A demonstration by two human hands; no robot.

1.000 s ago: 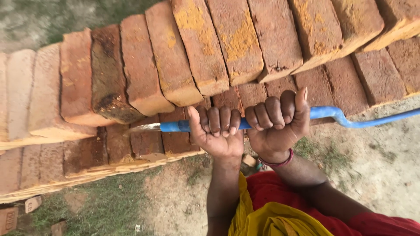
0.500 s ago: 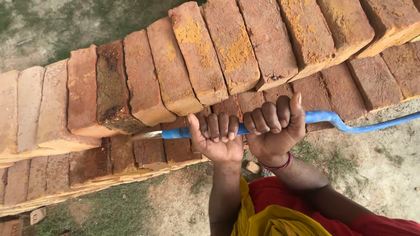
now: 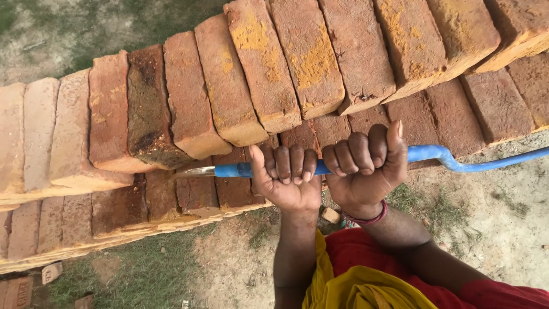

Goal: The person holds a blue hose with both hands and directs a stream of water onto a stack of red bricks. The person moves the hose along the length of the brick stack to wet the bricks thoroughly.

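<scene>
red fired clay fills most of the view: a long brick stack (image 3: 320,74) in two visible courses, the upper bricks set on edge and leaning like tipped dominoes, the lower course (image 3: 143,206) lying flatter beneath them. yellow mortar dust stains several faces. below the stack runs bare sandy ground (image 3: 492,229) with thin grass patches (image 3: 143,274) and a few brick chips (image 3: 51,272).

across the front of the stack lies a blue steel pry bar (image 3: 457,163), held roughly level, its bend to the right and its bare metal tip (image 3: 191,171) touching the underside of a dark, scorched brick (image 3: 146,109) where the two courses meet, a placement that looks suited to levering.

the right hand (image 3: 366,166) is clenched around the bar further from the tip, thumb up, a dark red bangle (image 3: 366,219) at the wrist. the left hand (image 3: 286,177) is clenched on the bar just beside it, nearer the tip; the paired grip seems meant for force.
</scene>
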